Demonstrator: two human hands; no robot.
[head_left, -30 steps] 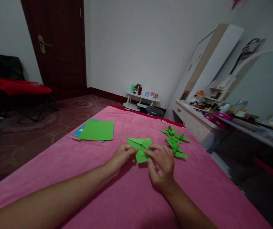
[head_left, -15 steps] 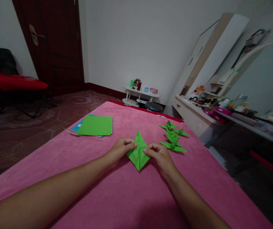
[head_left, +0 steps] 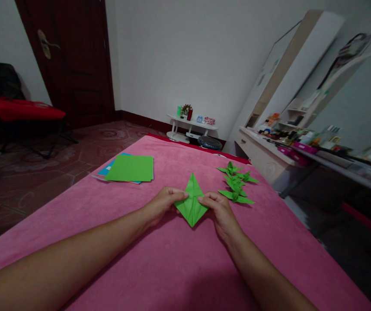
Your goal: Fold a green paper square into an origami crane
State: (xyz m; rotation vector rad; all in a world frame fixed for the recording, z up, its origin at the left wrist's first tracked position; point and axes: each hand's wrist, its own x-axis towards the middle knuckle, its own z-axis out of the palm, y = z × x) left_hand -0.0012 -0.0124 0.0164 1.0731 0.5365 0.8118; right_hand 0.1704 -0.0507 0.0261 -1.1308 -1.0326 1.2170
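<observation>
A green folded paper (head_left: pixel 192 207), diamond-shaped with creases down its middle, is held over the pink cloth (head_left: pixel 159 268). My left hand (head_left: pixel 166 203) pinches its left side, the thumb on top and the other fingers mostly hidden beneath. On the opposite side my right hand (head_left: pixel 219 211) grips the right corner in the same way. To the right of my right hand lie several green origami cranes (head_left: pixel 235 183), grouped close together. Beyond my left hand rests a stack of paper sheets (head_left: pixel 130 167), green on top, with blue and other colours showing at the edges.
Past the far edge of the cloth stands a low white table (head_left: pixel 192 122) with small items. A white dresser (head_left: pixel 263 149) crowded with bottles and boxes is on the right. At left are a red-covered folding chair (head_left: pixel 20 110) and a dark red door (head_left: pixel 71 60).
Both hands and the folded paper have shifted slightly right and up in the picture. The grip on the paper stays the same. The camera view has tilted a little.
</observation>
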